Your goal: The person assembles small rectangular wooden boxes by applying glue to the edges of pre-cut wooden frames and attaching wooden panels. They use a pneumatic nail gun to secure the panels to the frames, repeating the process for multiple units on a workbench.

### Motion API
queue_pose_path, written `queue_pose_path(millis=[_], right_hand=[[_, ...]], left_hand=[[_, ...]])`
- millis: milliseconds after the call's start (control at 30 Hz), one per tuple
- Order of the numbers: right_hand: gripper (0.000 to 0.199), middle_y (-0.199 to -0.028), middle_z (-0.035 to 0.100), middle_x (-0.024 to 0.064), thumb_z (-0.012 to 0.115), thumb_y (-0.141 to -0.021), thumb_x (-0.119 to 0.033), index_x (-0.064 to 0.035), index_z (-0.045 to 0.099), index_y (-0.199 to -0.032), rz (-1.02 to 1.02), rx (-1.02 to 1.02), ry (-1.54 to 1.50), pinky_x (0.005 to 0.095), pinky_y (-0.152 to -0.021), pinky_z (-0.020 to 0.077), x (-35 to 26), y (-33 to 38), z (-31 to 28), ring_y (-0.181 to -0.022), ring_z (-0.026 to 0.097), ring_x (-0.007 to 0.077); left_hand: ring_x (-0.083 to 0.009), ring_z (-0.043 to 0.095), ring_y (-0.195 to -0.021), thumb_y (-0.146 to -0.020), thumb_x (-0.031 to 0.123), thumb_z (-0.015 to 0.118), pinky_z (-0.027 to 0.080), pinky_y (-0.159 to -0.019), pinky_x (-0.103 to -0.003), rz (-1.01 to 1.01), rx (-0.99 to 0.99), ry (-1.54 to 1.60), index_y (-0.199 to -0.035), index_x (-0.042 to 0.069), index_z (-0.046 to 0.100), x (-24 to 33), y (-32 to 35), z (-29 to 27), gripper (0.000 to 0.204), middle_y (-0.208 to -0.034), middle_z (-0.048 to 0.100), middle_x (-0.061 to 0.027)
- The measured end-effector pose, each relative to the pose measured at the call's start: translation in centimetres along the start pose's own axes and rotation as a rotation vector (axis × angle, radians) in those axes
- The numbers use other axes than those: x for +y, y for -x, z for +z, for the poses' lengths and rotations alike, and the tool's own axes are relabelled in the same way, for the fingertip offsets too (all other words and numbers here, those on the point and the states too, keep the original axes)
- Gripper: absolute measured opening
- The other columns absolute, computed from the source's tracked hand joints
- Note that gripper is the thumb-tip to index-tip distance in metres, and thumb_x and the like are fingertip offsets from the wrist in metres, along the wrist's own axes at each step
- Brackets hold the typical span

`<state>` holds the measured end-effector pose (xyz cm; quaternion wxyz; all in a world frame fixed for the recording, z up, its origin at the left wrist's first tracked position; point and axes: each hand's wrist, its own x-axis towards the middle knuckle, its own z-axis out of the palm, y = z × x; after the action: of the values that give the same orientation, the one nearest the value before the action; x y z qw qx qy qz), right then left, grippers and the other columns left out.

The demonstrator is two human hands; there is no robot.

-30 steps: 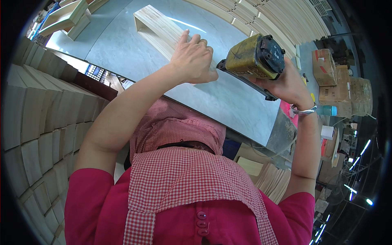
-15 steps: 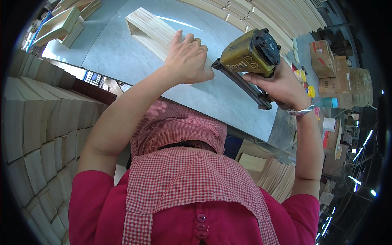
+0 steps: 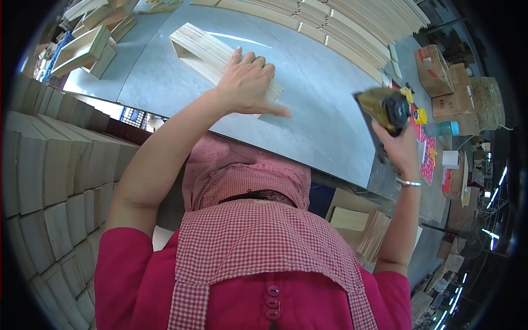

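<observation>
The left hand (image 3: 250, 85) lies on top of the wooden box (image 3: 202, 45), fingers slightly apart over its surface, thumb extended clear of it. The box extends from beneath this hand toward the far left; its hollow interior is visible at that end. The grey worktop (image 3: 324, 137) supports the box and spans the gap between the hands.

The right hand (image 3: 400, 147) is clamped on the nail gun (image 3: 380, 104), well apart from the box. The tool is blurred; its trigger position cannot be determined. Just beyond the right hand, to its right: a yellow-lidded container (image 3: 420, 116) and a blue-lidded bottle (image 3: 439, 129). Farther from this hand: cardboard boxes (image 3: 434, 69). Beyond both hands: wooden slats (image 3: 379, 27) in rows. Far left beyond the left hand: open wooden trays (image 3: 82, 50), stacked.
</observation>
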<state>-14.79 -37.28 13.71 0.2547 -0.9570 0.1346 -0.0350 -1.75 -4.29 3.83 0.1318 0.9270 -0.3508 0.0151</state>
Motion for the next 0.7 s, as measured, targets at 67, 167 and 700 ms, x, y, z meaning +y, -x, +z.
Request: queue_pose_path(millis=[67,167,700], right_hand=[[0.062,-0.111,0.073,0.0245,0.078,-0.083,-0.02,0.0036,0.055,-0.136,-0.172,0.019,0.085,0.043,-0.095,0.052,8.9,1.3,-0.8,-0.107,0.07,0.0383],[0.061,-0.113,0.07,0.0277,0.072,-0.086,-0.014,0.0025,0.051,-0.14,-0.049,0.058,0.344,0.045,-0.096,0.0508,16.5,3.7,0.3,-0.106,0.068,0.0411],[0.061,-0.121,0.066,0.0258,0.078,-0.087,-0.031,-0.0003,0.059,-0.135,0.223,0.246,0.674,0.0489,-0.098,0.0493,21.6,3.9,3.4,-0.113,0.063,0.0417]], left_hand=[[-0.0387,0.051,-0.125,-0.066,0.063,0.078,0.021,-0.12,-0.062,0.128,-0.053,0.028,-0.123,-0.004,0.062,-0.8,0.4,-1.1,0.089,-0.118,0.061,-0.023],[-0.0403,0.048,-0.127,-0.062,0.056,0.086,0.02,-0.121,-0.061,0.263,-0.128,0.048,-0.129,-0.001,0.059,-2.4,1.4,-2.0,0.092,-0.121,0.058,-0.0212],[-0.0334,0.043,-0.133,-0.07,0.054,0.084,0.024,-0.118,-0.064,0.094,0.419,0.099,-0.139,0.016,0.059,0.6,7.5,7.8,0.082,-0.14,0.05,-0.0074]])
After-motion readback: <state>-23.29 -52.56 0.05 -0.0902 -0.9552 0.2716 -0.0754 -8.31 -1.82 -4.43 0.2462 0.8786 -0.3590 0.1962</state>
